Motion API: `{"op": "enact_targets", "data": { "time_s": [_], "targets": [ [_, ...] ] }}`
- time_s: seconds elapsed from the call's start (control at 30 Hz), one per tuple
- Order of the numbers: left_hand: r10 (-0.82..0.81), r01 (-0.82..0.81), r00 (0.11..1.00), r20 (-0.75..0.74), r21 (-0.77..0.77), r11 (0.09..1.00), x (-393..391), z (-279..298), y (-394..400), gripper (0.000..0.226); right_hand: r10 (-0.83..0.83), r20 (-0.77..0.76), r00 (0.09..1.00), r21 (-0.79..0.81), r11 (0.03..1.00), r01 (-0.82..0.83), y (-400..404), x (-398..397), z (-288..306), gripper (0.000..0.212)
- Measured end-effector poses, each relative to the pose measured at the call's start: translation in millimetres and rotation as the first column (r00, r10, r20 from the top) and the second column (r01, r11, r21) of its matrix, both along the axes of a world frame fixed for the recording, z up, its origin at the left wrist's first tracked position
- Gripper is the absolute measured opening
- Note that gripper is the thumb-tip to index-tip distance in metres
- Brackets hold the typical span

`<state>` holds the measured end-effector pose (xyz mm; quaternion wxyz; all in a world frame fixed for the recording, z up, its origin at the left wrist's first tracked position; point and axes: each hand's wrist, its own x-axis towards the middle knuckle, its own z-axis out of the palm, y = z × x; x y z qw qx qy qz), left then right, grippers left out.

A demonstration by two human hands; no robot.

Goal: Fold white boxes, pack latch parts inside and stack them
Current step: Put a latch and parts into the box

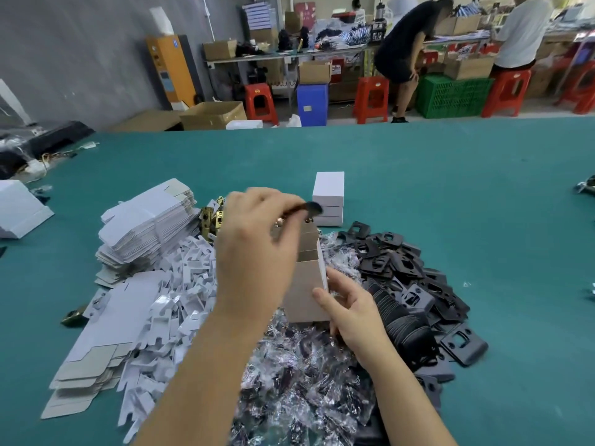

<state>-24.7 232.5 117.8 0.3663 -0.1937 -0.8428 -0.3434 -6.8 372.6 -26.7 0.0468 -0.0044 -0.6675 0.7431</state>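
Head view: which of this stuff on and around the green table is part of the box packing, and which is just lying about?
In the job:
left hand, pinching a dark latch part
right hand, gripping the open box
finished box stack
flat box blanks
black plates
bagged parts
white inserts

Lying about:
red stools
green crate
cardboard cartons

An open box (pixel 307 278), white outside and grey inside, stands tilted among the piles, top flaps up. A dark latch part (pixel 310 209) sits just above its mouth. Behind it, three closed white boxes (pixel 328 199) lie stacked on the green desk (pixel 450 188). Flat box blanks (pixel 151 225) are piled at left, black plates (pixel 405 278) heaped at right.
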Motion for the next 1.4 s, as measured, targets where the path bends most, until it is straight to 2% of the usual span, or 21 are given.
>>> {"op": "enact_targets", "data": {
  "time_s": [0.1, 0.17, 0.37, 0.63, 0.73, 0.87, 1.23, 1.3, 1.4],
  "targets": [
    [-0.028, 0.017, 0.971, 0.236, 0.049, 0.999, -15.1, 2.5, -23.2, 0.014, -0.024, -0.002, 1.0, -0.008, 1.0, 0.024, -0.8, 2.4, 4.0, 0.036],
    [-0.025, 0.02, 0.941, 0.337, 0.017, 1.0, -21.2, -2.0, -29.0, 0.016, 0.0, 0.004, 1.0, -0.031, 1.0, 0.0, -0.8, 2.3, 4.0, 0.036],
    [-0.006, 0.11, 0.902, 0.432, -0.216, 0.97, -26.9, -13.7, -21.8, 0.018, 0.0, -0.035, 0.999, -0.046, 0.999, -0.001, -3.1, 4.4, 9.2, 0.041],
    [-0.013, 0.199, 0.806, 0.591, -0.251, 0.947, -27.9, -17.4, -1.8, 0.021, -0.006, -0.018, 1.0, -0.055, 0.998, 0.005, -0.8, 1.9, 3.2, 0.035],
    [-0.008, 0.198, 0.797, 0.603, -0.249, 0.948, -30.6, -22.0, -0.9, 0.021, -0.002, -0.028, 1.0, -0.057, 0.998, 0.0, -0.6, 1.6, 2.3, 0.035],
    [0.073, 0.216, 0.766, 0.639, -0.362, 0.907, -30.7, -30.9, -0.6, 0.027, -0.001, -0.036, 0.999, -0.037, 0.999, 0.0, -0.9, 1.5, 2.9, 0.035],
    [0.021, 0.284, 0.725, 0.688, -0.327, 0.901, -29.6, -40.8, -6.5, 0.032, 0.003, -0.047, 0.999, -0.044, 0.999, -0.005, -0.5, 0.6, 0.0, 0.036],
    [-0.029, 0.285, 0.767, 0.641, -0.3, 0.911, -30.5, -41.4, -9.8, 0.033, 0.003, -0.044, 0.999, -0.054, 0.999, -0.005, -0.2, 0.6, -0.4, 0.036],
    [-0.117, 0.218, 0.88, 0.461, -0.173, 0.96, -34.5, -40.4, -18.2, 0.031, -0.007, -0.034, 0.999, -0.06, 0.998, 0.005, -0.1, 0.1, -1.8, 0.035]
  ]
}}
